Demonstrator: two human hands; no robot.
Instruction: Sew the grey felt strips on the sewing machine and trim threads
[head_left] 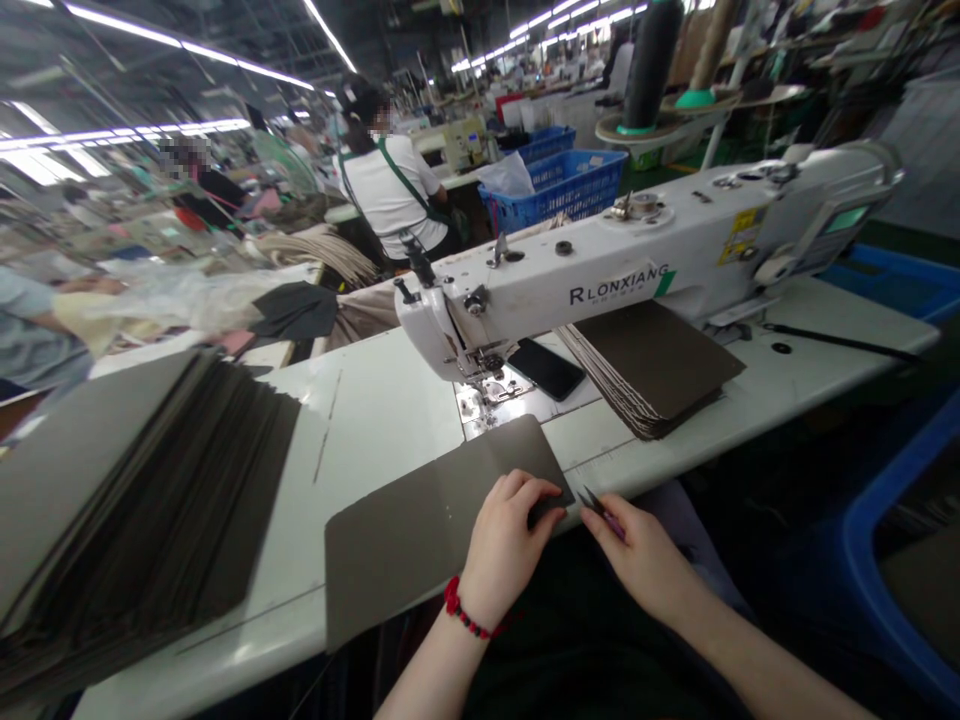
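Note:
A flat grey-brown panel (409, 530) with rounded corners lies on the table in front of the sewing machine (532, 290), its left end reaching over the front edge. My left hand (504, 535) is closed on the panel's right corner, fingers and thumb pinching its edge. Just to the right, my right hand (637, 550) is closed around thread snips (613, 524) with a purplish handle. Their pointed blades are directed at the pinched corner, a small gap away. Any thread at that corner is too small to make out.
A tall stack of similar panels (142, 490) fills the table's left side. Another pile (652, 360) sits under the machine arm, beside a black phone (551, 368). A blue bin (862, 560) stands at lower right. Blue baskets (570, 185) and a seated person (394, 190) are behind.

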